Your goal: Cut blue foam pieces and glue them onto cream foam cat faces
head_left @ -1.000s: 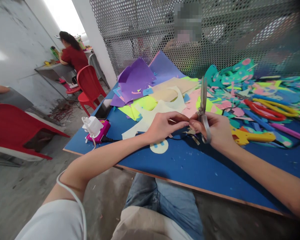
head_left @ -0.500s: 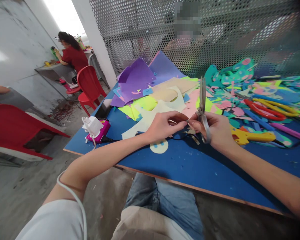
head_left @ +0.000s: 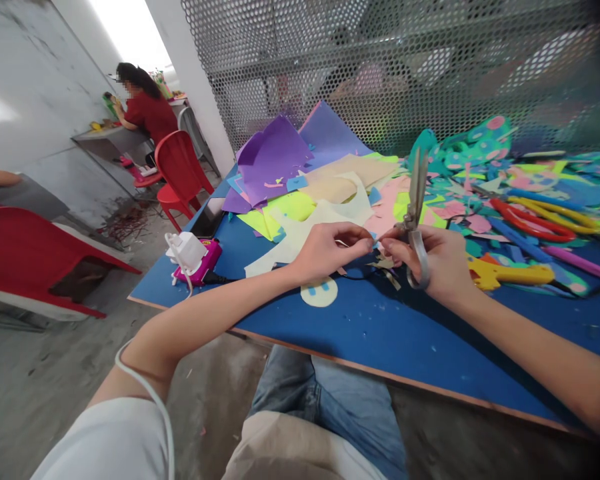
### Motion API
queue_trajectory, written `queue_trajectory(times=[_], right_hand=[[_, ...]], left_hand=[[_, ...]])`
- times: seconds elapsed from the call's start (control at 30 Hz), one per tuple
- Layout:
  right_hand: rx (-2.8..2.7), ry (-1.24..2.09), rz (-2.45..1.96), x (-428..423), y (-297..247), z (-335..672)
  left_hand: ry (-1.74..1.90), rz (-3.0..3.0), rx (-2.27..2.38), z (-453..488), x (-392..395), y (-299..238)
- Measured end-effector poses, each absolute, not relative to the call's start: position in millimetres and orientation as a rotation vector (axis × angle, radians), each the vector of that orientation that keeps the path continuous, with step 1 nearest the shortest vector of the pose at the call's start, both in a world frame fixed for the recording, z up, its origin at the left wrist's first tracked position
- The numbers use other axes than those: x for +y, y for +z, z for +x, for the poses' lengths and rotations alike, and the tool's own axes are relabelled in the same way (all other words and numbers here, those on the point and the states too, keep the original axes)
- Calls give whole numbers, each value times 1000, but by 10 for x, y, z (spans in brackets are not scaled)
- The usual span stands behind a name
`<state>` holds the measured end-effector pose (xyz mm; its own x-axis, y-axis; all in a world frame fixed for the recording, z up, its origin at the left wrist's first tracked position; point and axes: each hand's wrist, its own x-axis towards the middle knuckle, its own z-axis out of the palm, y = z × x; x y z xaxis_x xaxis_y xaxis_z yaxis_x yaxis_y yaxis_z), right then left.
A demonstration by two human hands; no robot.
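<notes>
My right hand [head_left: 437,263] grips metal scissors [head_left: 416,207] by the handle, blades pointing up and away. Its fingertips meet those of my left hand [head_left: 330,250] over the blue table [head_left: 380,333]. Both pinch a tiny scrap [head_left: 375,239] too small to name. Small cream offcuts [head_left: 387,270] lie under the hands. A cream round piece with blue marks [head_left: 319,292] lies just near of my left wrist.
Purple, yellow, cream and pink foam sheets [head_left: 300,180] pile up behind. A yellow glue gun [head_left: 510,273], red and yellow scissors [head_left: 535,223] and teal cut-outs [head_left: 460,150] lie right. A white plug on a pink box [head_left: 193,257] sits left. Red chairs [head_left: 177,177] and a seated person [head_left: 145,107] are farther left.
The scissors' blades have tilted slightly to the right. My hands stay together at the same spot, still working the small scrap.
</notes>
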<state>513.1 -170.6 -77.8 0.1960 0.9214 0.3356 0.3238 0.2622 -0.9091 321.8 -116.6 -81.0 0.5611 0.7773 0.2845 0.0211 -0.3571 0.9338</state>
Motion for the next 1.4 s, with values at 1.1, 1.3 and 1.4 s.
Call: queue_trajectory(times=[1.1,1.3,1.4], right_hand=[[-1615,571,-1361,-1752,-666,5146],[-1573,640,-1369,-1756,-684,5148],[-1564,675,-1375,-1761,-683,5132]], left_hand=[[873,1808,661,3195,-1134,-830],[864,1806,652,3190,-1128,-831],[857,1792,647,3189,-1133,-826]])
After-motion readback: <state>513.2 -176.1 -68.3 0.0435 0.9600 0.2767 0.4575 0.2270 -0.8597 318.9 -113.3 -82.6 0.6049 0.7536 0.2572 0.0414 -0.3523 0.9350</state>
